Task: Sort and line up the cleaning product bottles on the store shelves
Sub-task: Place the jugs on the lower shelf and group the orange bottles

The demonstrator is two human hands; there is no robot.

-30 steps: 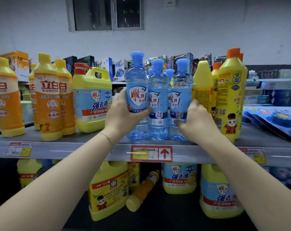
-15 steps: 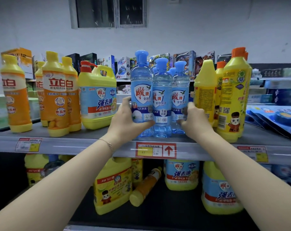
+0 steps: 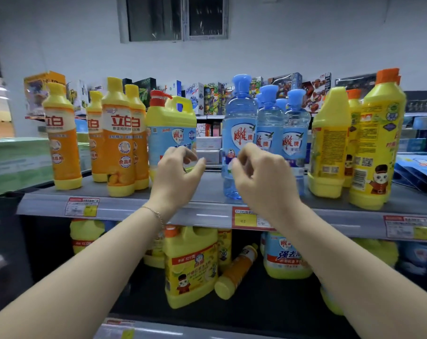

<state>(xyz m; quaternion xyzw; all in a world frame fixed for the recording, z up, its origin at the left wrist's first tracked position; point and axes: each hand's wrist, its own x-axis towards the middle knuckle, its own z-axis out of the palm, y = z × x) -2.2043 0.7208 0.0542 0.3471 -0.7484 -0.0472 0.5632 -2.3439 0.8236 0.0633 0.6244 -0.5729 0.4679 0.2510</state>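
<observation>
Several clear blue bottles with blue caps stand upright in a tight cluster on the grey upper shelf. My left hand hovers in the gap left of them, fingers loosely curled and holding nothing. My right hand hangs in front of the cluster's lower part, also loosely curled and empty, hiding the bottles' bases. Left of my hands sits a yellow jug with a red pump and blue label, then several orange bottles with yellow caps. Tall yellow bottles with orange caps stand on the right.
On the lower shelf stand yellow jugs and a blue-labelled jug; an orange bottle lies on its side between them. Price tags line the shelf edge. Boxed goods fill shelves behind. Blue flat packs lie at far right.
Both hands let go of the blue bottles and drew back toward me, fingers now loosely curled. The bottles stay standing together. My view has shifted left.
</observation>
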